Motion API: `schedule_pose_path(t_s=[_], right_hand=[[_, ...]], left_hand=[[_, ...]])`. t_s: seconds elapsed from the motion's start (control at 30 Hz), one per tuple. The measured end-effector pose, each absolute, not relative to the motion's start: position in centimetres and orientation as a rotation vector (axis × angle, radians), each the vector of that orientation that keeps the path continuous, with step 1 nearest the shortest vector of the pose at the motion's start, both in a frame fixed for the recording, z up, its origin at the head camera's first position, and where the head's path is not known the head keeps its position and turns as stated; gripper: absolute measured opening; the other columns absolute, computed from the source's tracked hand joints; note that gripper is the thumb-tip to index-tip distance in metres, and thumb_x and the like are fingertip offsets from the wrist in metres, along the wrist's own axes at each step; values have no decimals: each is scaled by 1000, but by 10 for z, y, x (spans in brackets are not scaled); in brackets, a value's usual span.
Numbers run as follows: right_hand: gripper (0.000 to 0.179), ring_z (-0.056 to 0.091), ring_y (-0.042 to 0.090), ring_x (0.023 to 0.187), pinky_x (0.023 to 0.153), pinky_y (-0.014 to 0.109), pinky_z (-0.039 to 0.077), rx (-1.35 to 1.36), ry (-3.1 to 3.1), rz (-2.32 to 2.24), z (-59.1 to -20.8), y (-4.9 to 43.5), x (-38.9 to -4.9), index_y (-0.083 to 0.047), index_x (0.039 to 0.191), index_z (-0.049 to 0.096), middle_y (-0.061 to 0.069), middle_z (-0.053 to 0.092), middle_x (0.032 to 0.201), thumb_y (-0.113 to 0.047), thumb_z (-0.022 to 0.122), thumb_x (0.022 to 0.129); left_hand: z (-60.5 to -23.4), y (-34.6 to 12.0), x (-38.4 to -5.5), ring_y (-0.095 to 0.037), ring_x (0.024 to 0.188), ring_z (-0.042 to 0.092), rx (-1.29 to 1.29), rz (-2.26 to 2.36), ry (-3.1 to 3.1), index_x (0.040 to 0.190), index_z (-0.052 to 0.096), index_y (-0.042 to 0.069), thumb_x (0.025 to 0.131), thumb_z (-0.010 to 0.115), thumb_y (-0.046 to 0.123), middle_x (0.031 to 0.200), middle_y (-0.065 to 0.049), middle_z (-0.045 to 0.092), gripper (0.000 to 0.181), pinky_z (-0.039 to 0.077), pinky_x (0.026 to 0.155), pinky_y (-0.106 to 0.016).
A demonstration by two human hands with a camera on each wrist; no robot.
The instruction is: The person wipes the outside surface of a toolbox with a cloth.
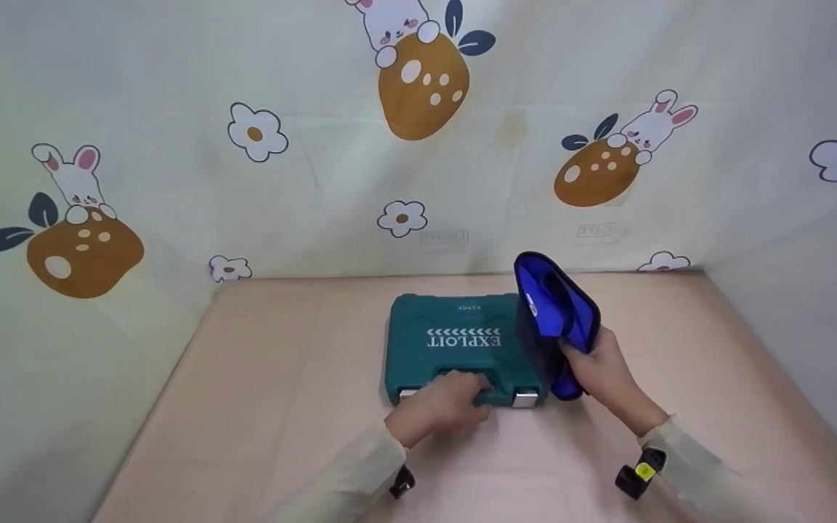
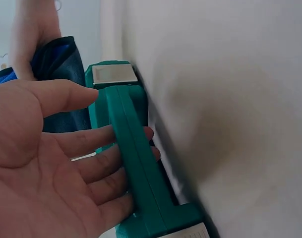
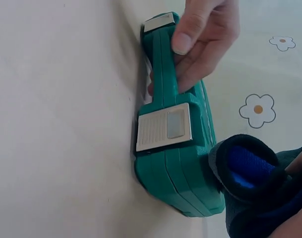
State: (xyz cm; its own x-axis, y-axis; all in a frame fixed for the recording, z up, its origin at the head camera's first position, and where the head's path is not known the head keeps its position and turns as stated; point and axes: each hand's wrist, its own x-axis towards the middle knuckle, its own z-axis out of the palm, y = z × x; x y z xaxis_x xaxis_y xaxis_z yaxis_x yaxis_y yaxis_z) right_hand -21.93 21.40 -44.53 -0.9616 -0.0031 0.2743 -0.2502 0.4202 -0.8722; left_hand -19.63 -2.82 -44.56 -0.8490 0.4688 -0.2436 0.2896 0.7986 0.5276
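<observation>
A green plastic carrying case lies flat, with EXPLOIT printed upside down on its lid. My left hand grips its handle. In the left wrist view the fingers pass through the handle opening, with fingertips out on the far side; the right wrist view has the thumb against the handle. My right hand holds a folded dark fabric piece with bright blue lining, upright over the case's right end. Thumb and lining show at its near edge; the fingers behind are hidden.
Silvery latches flank the handle on the case's front edge. A pale pink cloth covers the table. Behind and at both sides stand fabric walls printed with rabbits, fruit and flowers.
</observation>
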Motion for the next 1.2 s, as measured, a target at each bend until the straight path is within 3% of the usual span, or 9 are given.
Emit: schedule_pose_path(t_s=[0.23,0.63,0.87,1.03,1.2], right_hand=[[24,59,29,99,90,33,47,203,-2448,1508,-445,229,-217,13,118,57,23,65,112,5,61,95],[21,60,27,92,79,26,48,146,-2473,1437,-440,252,-214,13,114,58,22,64,108,1,61,96],[24,61,25,91,75,24,48,97,-2467,1446,-433,262,-215,14,114,58,23,65,107,1,61,94],[26,62,27,95,79,23,48,99,-2461,1453,-430,264,-213,14,117,57,26,65,111,1,60,94],[29,63,31,99,82,28,50,94,-2474,1443,-431,265,-213,15,119,56,27,64,114,1,60,94]], left_hand=[[-450,-23,-194,-17,91,56,620,480,2705,127,67,8,97,70,18,112,-4,68,31,51,95,-41],[-447,-27,-192,-19,83,54,718,350,2806,115,67,8,97,70,9,96,-4,63,18,52,84,-37],[-391,-31,-189,-22,92,65,870,249,3040,126,67,8,99,69,12,112,-11,69,27,55,89,-42],[-345,-32,-196,-22,93,61,854,188,3114,133,66,13,99,69,9,115,-7,65,34,52,92,-42],[-334,-27,-217,-22,97,60,796,135,3125,132,67,16,98,71,12,116,-5,65,34,50,95,-42]])
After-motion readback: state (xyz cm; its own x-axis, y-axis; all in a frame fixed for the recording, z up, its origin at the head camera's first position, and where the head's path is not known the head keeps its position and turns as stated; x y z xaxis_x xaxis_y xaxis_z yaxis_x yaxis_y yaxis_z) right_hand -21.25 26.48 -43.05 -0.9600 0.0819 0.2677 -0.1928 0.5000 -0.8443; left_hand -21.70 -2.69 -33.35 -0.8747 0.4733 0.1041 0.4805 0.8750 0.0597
